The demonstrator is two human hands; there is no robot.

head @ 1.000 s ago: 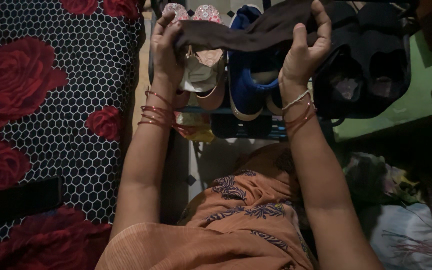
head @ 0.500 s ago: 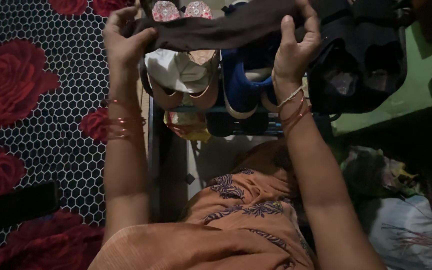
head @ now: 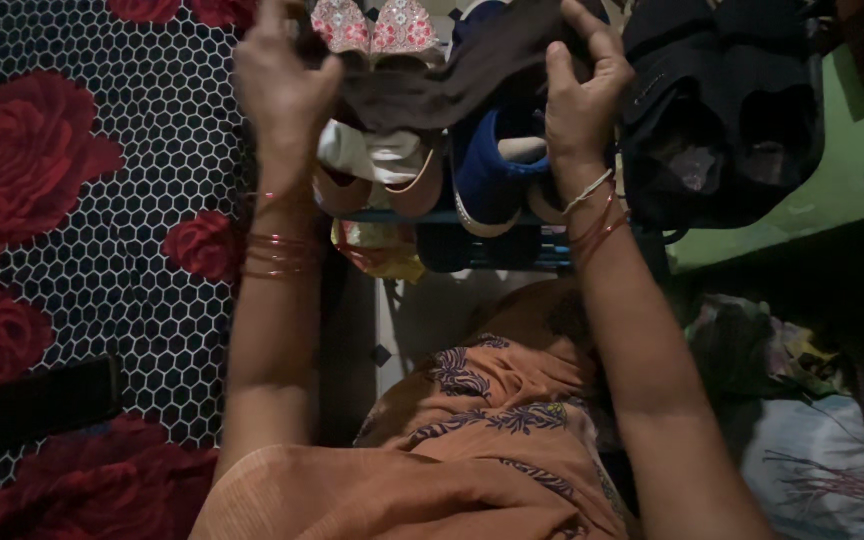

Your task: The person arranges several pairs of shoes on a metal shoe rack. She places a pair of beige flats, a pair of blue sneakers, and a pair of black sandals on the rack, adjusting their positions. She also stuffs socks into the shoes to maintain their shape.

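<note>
While both arms reach up, this is how things sit:

Left hand: the left hand [head: 282,85] is up near the top edge of the shoe rack [head: 472,216]. Its fingers are curled shut on one end of a dark cloth [head: 442,85]. Red bangles [head: 277,255] ring the wrist.

Right hand: the right hand [head: 582,100] is up at the same height, well apart from the left one. Its fingers and thumb pinch the other end of the dark cloth. Red and white threads [head: 597,215] ring this wrist.

Dark cloth: it hangs stretched between the two hands, like a little rope with a dip in the middle. Each end sits inside a closed fist. The middle hangs free in front of the shoes.

Shoes: a pair of tan and white shoes [head: 377,170] sits on the rack just below the cloth, near the left hand. A blue shoe [head: 487,170] sits beside them, close to the right hand. Pink sparkly shoes [head: 372,25] peek out above the cloth. Black shoes [head: 722,120] fill the right end of the rack.

Other things: a bed sheet [head: 102,200] with red roses lies along the left side. A black phone [head: 47,400] rests on it near the lower left corner. The person's orange flowered dress [head: 472,430] shows at the bottom.
</note>
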